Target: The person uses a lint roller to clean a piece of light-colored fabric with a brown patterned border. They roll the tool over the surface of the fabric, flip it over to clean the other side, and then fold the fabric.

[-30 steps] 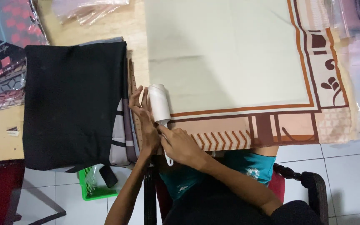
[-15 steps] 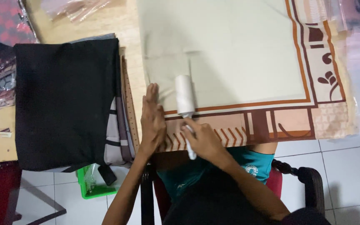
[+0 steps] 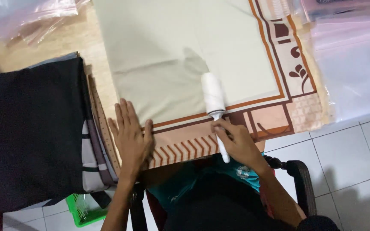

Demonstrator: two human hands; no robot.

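The fingers (image 3: 225, 132) of the right hand (image 3: 236, 143) are clenched around the thin white handle of a lint roller (image 3: 214, 100), whose fat white drum lies on the cream cloth (image 3: 168, 51) just above the orange border line. The handle runs down past the near edge of the bench (image 3: 65, 55), its tip sticking out below the hand.

The left hand (image 3: 131, 137) lies flat, fingers released and spread, pressing the cloth's patterned hem down near its left edge, gripping nothing. Its fingertips reach the cream field; its wrist hangs off the bench edge.

The cloth is smooth and matte, with faint fold creases, framed by brown and orange bands, slanted stripes and leaf shapes. Above the drum the cream field is open right up to the top of the view.

Left of the cloth, just beside it, sits a stack of folded fabric (image 3: 26, 128), black on top with grey and brown layers showing at its side. A strip of bare wood separates the two. Clear glossy plastic bags (image 3: 352, 60) lie right of the cloth. Below the bench are white floor tiles (image 3: 343, 158), a dark chair arm (image 3: 302, 179) and a green basket (image 3: 76, 211).
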